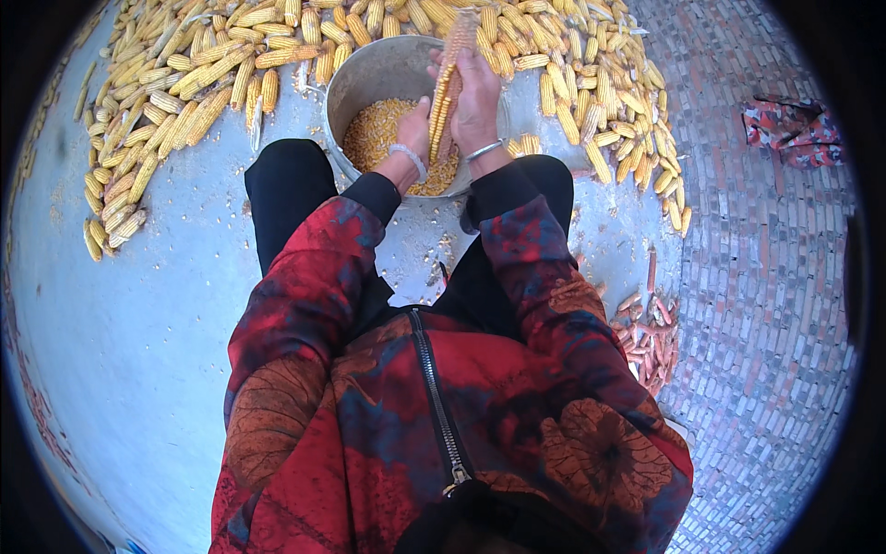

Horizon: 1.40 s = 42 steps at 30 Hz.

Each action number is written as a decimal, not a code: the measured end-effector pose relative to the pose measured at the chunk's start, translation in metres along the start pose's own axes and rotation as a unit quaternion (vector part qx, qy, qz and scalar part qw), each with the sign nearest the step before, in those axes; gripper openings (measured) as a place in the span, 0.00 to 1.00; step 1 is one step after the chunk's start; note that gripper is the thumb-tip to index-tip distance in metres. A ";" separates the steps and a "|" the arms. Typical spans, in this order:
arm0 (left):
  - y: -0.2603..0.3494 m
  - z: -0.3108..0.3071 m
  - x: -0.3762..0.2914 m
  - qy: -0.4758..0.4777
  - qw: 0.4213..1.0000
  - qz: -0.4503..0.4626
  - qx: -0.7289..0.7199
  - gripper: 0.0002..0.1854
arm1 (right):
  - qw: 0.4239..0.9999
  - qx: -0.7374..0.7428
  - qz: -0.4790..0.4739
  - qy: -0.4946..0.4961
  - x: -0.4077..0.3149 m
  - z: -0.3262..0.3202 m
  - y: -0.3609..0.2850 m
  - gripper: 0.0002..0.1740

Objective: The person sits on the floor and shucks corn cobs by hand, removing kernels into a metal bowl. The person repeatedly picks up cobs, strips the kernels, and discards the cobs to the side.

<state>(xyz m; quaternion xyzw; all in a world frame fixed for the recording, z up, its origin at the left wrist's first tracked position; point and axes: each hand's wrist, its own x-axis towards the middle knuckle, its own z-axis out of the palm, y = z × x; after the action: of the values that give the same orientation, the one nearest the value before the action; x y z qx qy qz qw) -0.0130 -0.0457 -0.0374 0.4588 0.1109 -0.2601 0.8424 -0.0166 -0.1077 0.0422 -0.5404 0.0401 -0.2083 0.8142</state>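
Observation:
My right hand [477,97] is wrapped around a partly shelled ear of corn [441,114], held steeply tilted over a metal bucket [346,79]. Yellow kernels line the ear's left side, while pinkish bare cob shows along its top and right. From the left, my left hand [413,129] grips the lower part with its thumb raised against the kernels. Its other fingers are mostly hidden. Loose corn kernels [377,128] cover the bottom of the bucket, which stands between my knees. A pale beaded bracelet [410,156] circles my left wrist, and a metal bangle [484,149] my right.
Piled ears of corn [208,62] curve around the bucket's far side and both flanks. Bare reddish cobs [651,339] lie heaped at right. Scattered kernels dot the concrete floor [159,332]. Brick paving [754,277] runs along the right, with a patterned cloth [792,131] on it.

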 end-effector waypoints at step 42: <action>0.024 -0.025 0.026 -0.041 0.989 0.140 -0.007 0.12 | 0.929 -0.342 -0.121 -0.072 -0.023 0.009 0.033 0.16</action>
<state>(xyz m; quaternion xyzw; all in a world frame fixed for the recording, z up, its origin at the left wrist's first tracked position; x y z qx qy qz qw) 0.0227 -0.0236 -0.0452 0.4526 0.0129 -0.1575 0.8776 -0.0250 -0.0805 0.0123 -0.8006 -0.0156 -0.2398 0.5490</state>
